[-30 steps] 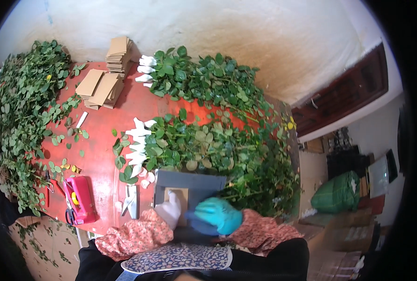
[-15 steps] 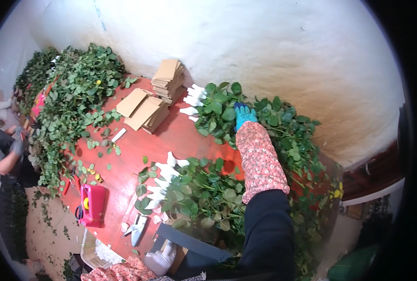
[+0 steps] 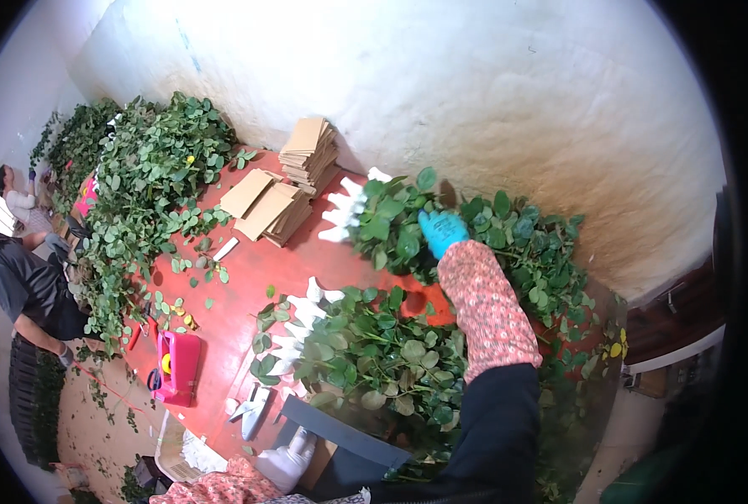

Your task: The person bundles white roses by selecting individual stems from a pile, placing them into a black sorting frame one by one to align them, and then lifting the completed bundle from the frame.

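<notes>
The right hand (image 3: 443, 233) has moved to the far leafy stems (image 3: 389, 227).

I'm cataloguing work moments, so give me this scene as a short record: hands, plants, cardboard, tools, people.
Left hand: white-gloved, at the dark grey box on the near side
Right hand: turquoise-gloved, on the far leafy bunch; grip unclear
Other plants: near leafy bunch; large leafy pile at left
Cardboard: taller stack and lower stack, toward the wall
Tools: pink dispenser with yellow roll; grey tool, possibly a stapler
Surface: red table
Other people: two, at left
</notes>
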A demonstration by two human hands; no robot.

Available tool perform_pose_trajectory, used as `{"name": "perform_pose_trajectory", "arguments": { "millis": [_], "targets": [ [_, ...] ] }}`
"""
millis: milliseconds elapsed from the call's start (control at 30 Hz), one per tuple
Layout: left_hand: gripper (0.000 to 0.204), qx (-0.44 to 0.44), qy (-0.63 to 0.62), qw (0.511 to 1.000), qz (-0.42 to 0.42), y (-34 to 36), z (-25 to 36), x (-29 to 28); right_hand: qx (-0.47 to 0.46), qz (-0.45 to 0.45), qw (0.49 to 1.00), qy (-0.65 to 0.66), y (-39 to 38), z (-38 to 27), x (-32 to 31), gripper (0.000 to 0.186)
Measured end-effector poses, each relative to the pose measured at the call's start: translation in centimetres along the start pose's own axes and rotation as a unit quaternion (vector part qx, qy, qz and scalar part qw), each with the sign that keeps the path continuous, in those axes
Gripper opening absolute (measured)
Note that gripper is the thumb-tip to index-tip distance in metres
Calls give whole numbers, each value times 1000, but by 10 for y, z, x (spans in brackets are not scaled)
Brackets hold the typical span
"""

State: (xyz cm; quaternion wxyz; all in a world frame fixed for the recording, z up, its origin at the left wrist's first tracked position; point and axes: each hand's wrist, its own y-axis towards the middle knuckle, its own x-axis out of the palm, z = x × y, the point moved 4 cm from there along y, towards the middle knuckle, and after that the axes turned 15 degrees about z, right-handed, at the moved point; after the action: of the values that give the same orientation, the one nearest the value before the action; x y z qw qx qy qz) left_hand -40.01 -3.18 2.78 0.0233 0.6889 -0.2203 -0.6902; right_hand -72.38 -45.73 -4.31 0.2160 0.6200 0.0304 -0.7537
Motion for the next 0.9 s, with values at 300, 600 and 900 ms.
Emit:
{"name": "perform_pose_trajectory", "arguments": {
  "millis": [300,600,900],
  "targets": [
    [42,47,10,994,-99,-21,-9,19,-1,62,998,-20,-42,-18,-198,41],
    [34,13,-44,999,-28,-30,-8,41,41,-81,994,-65,-136,-100,-80,19],
    [48,21,-92,987,-127,-28,-16,41,-78,-110,986,94,-218,-130,-94,35]
  ]
}}
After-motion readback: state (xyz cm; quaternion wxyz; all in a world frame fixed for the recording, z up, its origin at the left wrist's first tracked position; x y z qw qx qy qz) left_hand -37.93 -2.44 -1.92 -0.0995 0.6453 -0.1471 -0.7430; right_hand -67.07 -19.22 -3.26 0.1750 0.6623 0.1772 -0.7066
